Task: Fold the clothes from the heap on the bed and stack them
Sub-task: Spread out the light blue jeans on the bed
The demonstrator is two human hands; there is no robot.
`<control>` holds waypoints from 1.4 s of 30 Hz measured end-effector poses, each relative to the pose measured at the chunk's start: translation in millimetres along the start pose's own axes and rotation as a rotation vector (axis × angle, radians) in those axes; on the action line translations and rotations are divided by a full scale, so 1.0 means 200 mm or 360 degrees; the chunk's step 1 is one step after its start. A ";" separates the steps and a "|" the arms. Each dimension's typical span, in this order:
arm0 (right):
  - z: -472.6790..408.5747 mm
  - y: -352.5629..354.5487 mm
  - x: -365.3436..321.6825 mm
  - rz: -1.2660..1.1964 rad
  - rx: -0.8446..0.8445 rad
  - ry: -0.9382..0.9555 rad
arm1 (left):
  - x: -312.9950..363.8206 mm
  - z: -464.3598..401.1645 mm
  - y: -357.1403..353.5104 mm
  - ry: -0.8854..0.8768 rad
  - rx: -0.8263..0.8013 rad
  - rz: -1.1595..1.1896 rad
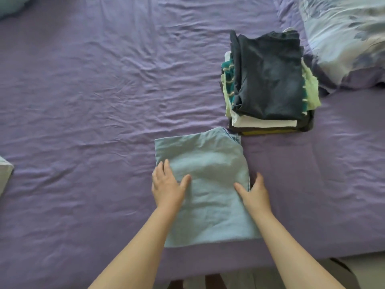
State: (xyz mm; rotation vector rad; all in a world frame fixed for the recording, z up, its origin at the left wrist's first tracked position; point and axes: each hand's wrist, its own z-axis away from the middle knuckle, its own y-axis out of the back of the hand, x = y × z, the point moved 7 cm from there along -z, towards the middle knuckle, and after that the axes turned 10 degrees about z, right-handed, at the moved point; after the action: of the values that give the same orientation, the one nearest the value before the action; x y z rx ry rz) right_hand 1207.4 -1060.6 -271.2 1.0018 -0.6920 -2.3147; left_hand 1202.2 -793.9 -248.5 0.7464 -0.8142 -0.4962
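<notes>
Purple, wrinkled cotton sheet covers the bed (pixel 93 90), which fills nearly the whole view. Beyond the stack of folded clothes, toward the far right corner of the bed, lies a pale floral-printed duvet or pillow (pixel 343 38); its edges run out of view, so which of the two it is stays uncertain.

Just on the near side of that stack, and a little to its left, a light blue folded garment (pixel 208 163) lies flat on the sheet in a rough rectangle, its far right corner almost touching the bottom of the pile.

The stack of folded clothes (pixel 268 80) itself sits on the right half of the bed, topped by a dark navy piece, with teal-and-white striped, pale green, white and dark layers showing at its edges.

On the blue garment, the left hand (pixel 167 188) rests flat on the left portion, fingers straight and close together, thumb spread toward the middle. The right hand (pixel 255 191) is at the garment's right edge, thumb lying on the cloth and fingers curled down over the edge, their tips hidden.
</notes>
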 end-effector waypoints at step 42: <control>-0.13 1.94 0.87 0.0294 0.0774 -0.0094 | 1.50 0.82 -1.08 -0.0097 -0.1134 0.1336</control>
State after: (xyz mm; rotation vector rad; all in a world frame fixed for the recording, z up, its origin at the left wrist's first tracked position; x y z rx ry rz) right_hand 1223.8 -1462.7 -129.5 1.0202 -1.3559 -2.0632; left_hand 1227.7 -1194.2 -196.5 -0.2870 -0.8500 -0.0218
